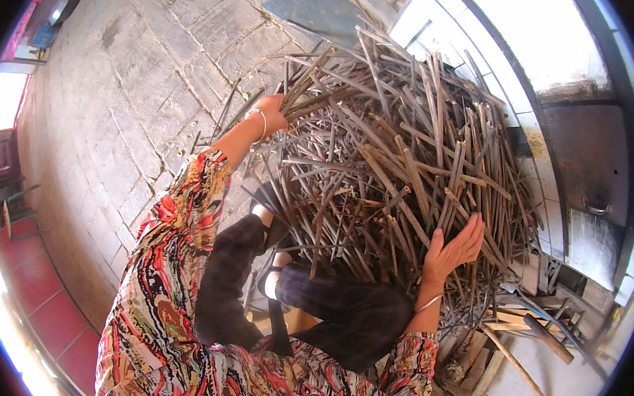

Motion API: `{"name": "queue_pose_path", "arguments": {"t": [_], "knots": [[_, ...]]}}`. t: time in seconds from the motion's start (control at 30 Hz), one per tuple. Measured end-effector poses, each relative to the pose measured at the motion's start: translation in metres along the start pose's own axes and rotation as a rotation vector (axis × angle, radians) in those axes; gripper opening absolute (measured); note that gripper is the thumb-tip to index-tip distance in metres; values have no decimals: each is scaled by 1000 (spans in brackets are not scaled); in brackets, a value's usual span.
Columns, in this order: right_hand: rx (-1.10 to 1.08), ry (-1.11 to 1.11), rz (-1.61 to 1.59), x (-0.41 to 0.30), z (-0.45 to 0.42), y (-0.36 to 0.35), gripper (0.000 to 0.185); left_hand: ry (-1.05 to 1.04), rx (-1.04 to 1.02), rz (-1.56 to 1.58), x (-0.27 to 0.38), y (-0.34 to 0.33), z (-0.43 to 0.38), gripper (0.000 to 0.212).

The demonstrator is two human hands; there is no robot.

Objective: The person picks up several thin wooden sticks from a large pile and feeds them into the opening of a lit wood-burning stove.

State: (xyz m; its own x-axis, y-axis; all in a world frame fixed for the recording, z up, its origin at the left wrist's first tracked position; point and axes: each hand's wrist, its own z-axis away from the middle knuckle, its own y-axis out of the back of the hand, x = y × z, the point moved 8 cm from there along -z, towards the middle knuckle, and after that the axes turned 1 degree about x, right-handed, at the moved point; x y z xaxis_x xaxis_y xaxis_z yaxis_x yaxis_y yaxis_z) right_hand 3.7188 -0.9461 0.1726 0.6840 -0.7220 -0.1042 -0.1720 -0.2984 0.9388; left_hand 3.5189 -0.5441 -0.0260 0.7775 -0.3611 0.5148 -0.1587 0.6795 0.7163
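A large heap of thin dry sticks lies before me, many crossing at different angles. My left hand, with a bangle at the wrist, is closed around a small bundle of sticks at the heap's left side. The bundle's far ends point up and to the right in the picture. On the other side, my right hand is flat with its thumb apart. Its palm faces the upright sticks at the heap's near right; whether it presses on them is hard to tell. My bent legs border the heap's near edge.
Thicker wood pieces and split planks lie at the lower right. Along the right stands a white-tiled structure with a dark metal door. Stone paving stretches left, with a dark flat sheet at the far side.
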Motion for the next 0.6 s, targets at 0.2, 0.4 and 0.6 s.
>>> {"name": "queue_pose_path", "arguments": {"t": [0.2, 0.4, 0.6], "knots": [[24, 2, -1, 1, 2, 6, 63, -70, 94, 36, 8, 47, 62, 49], [48, -1, -4, 2, 5, 4, 62, -139, 221, -71, 27, 112, 151, 51], [54, -13, -38, 5, 8, 9, 65, -274, 354, -310, 57, 145, 208, 56]]}}
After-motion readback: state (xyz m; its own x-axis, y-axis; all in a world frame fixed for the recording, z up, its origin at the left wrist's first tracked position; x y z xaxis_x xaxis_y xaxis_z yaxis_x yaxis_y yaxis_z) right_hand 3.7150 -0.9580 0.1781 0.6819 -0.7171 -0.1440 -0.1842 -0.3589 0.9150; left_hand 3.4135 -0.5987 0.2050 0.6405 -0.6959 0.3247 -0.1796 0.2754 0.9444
